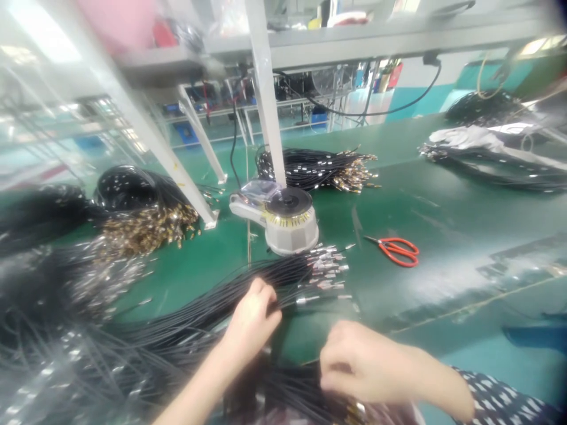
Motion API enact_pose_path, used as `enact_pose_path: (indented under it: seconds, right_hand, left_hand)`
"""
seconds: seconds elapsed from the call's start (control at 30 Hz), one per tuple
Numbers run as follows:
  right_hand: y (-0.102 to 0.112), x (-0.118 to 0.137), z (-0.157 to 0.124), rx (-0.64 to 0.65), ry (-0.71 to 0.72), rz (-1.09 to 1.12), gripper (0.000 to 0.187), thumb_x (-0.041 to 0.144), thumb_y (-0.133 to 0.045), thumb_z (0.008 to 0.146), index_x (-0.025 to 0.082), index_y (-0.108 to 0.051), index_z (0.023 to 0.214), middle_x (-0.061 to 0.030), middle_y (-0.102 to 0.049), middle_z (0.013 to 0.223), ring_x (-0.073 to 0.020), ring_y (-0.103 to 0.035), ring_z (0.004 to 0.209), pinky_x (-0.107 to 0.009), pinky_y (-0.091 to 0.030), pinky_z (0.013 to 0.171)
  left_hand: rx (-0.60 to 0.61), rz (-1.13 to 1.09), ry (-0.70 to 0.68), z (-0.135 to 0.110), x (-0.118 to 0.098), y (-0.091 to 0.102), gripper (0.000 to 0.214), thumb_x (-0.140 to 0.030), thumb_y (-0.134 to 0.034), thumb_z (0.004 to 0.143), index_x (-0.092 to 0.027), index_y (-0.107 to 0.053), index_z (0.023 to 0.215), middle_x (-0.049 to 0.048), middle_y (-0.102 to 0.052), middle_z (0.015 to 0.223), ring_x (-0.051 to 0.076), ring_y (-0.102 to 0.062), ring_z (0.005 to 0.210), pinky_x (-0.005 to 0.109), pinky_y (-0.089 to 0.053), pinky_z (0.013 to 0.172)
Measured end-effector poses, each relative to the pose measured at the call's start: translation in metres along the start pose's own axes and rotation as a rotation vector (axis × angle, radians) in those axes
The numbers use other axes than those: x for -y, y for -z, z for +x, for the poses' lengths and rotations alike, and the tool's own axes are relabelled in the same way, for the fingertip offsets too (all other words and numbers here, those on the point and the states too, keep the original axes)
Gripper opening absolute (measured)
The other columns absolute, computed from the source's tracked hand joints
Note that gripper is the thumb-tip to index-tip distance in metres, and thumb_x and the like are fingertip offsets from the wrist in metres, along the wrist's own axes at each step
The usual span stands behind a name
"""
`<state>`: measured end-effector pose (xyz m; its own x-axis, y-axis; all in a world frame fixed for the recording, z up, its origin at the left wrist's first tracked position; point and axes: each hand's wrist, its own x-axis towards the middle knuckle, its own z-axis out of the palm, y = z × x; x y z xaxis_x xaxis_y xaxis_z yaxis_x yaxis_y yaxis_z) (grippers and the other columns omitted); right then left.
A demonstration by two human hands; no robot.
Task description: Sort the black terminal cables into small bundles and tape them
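Note:
My left hand [253,319] is closed on a bundle of thin black cables [248,286] that fans out to silver connector tips [325,271] on the green table [443,206]. My right hand [354,360] is curled near the table's front edge, fingers pinched on black cables [287,392] lying below it; the exact grip is blurred. A round tape dispenser [286,221] stands just behind the silver tips.
Red-handled scissors [396,249] lie right of the dispenser. Cable bundles with gold connectors sit at the left [146,227] and behind [328,168]. More black cables lie far right [491,156]. White frame posts [270,100] rise from the table.

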<state>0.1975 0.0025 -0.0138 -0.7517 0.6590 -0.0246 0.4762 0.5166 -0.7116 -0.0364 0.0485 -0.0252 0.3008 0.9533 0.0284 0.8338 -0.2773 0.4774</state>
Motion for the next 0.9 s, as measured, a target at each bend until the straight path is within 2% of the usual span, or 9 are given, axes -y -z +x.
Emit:
enact_pose_path:
  seconds: [0.07,0.13,0.23,0.3,0.43,0.53,0.63,0.77,0.9]
  right_hand:
    - [0.006,0.003,0.004,0.011,-0.026,0.086,0.019,0.023,-0.058,0.086,0.019,-0.073,0.075,-0.0011,-0.07,0.068,-0.0133,-0.058,0.063,-0.023,-0.044,0.067]
    - [0.013,0.006,0.01,0.024,-0.059,0.163,0.016,0.019,-0.058,0.083,0.02,-0.073,0.078,-0.001,-0.072,0.074,-0.0133,-0.061,0.066,-0.022,-0.045,0.065]
    - [0.024,0.01,0.031,-0.031,-0.125,0.295,0.016,0.02,-0.059,0.082,0.02,-0.07,0.094,-0.0021,-0.073,0.087,-0.0148,-0.065,0.076,-0.024,-0.049,0.072]
    - [0.028,0.012,0.053,-0.103,-0.173,0.407,0.027,0.022,-0.058,0.083,0.019,-0.063,0.11,-0.0039,-0.071,0.097,-0.0147,-0.065,0.078,-0.028,-0.051,0.075]
    - [0.014,0.018,0.107,-0.152,-0.119,0.564,0.05,0.026,-0.066,0.08,0.016,-0.053,0.127,-0.0096,-0.065,0.113,-0.0198,-0.063,0.099,-0.035,-0.05,0.087]
    - [-0.011,0.028,0.14,-0.024,-0.004,0.648,0.054,0.024,-0.07,0.075,0.017,-0.054,0.126,-0.0087,-0.063,0.12,-0.024,-0.06,0.11,-0.037,-0.048,0.092]
    - [-0.037,0.04,0.162,-0.046,0.044,0.783,0.061,0.027,-0.069,0.078,0.021,-0.045,0.134,-0.0059,-0.063,0.116,-0.023,-0.06,0.108,-0.036,-0.048,0.091]
    - [-0.058,0.052,0.172,-0.075,0.073,0.829,0.035,0.047,-0.052,0.091,0.018,-0.056,0.11,-0.0008,-0.061,0.079,-0.0174,-0.062,0.075,-0.033,-0.05,0.078]
    - [-0.061,0.051,0.171,-0.083,0.018,0.793,0.047,0.062,-0.044,0.09,0.018,-0.059,0.085,-0.0004,-0.06,0.068,-0.0182,-0.061,0.071,-0.034,-0.049,0.076]
  left_hand:
    - [0.0,-0.152,0.035,-0.002,0.004,0.011,0.009,-0.015,-0.044,0.081,-0.023,-0.044,0.077,-0.0014,-0.054,0.073,0.015,-0.054,0.059,0.027,-0.044,0.057]
    - [0.007,-0.527,0.132,-0.004,0.008,0.023,0.008,-0.023,-0.045,0.087,-0.022,-0.043,0.08,-0.0073,-0.046,0.059,0.009,-0.04,0.044,0.02,-0.032,0.044]
    - [0.057,-1.163,0.255,-0.006,0.015,0.038,0.015,-0.03,-0.056,0.084,-0.019,-0.048,0.077,-0.012,-0.03,0.048,0.005,-0.019,0.039,0.018,-0.013,0.04]
    - [0.082,-1.308,0.255,-0.006,0.017,0.042,0.02,-0.032,-0.059,0.081,-0.017,-0.052,0.07,-0.0124,-0.025,0.045,0.005,-0.014,0.039,0.02,-0.01,0.04]
    - [-0.018,-1.358,0.209,-0.008,0.02,0.043,0.027,-0.033,-0.058,0.079,-0.017,-0.049,0.06,-0.0096,-0.028,0.045,0.005,-0.02,0.039,0.021,-0.018,0.04]
    - [-0.177,-1.376,0.144,-0.014,0.024,0.048,0.027,-0.033,-0.06,0.078,-0.017,-0.05,0.059,-0.0024,-0.043,0.055,0.011,-0.042,0.051,0.024,-0.038,0.053]
    - [-0.307,-1.208,0.142,-0.025,0.031,0.058,0.02,-0.033,-0.065,0.077,-0.016,-0.062,0.067,0.0043,-0.058,0.075,0.017,-0.055,0.07,0.029,-0.047,0.066]
    - [-0.329,-0.953,0.18,-0.037,0.036,0.072,0.026,-0.04,-0.068,0.077,-0.019,-0.071,0.093,0.0072,-0.065,0.089,0.019,-0.061,0.07,0.027,-0.049,0.057]
    - [-0.382,-0.986,0.155,-0.037,0.031,0.078,0.034,-0.042,-0.065,0.08,-0.022,-0.07,0.107,0.0058,-0.068,0.08,0.021,-0.062,0.067,0.027,-0.05,0.055]
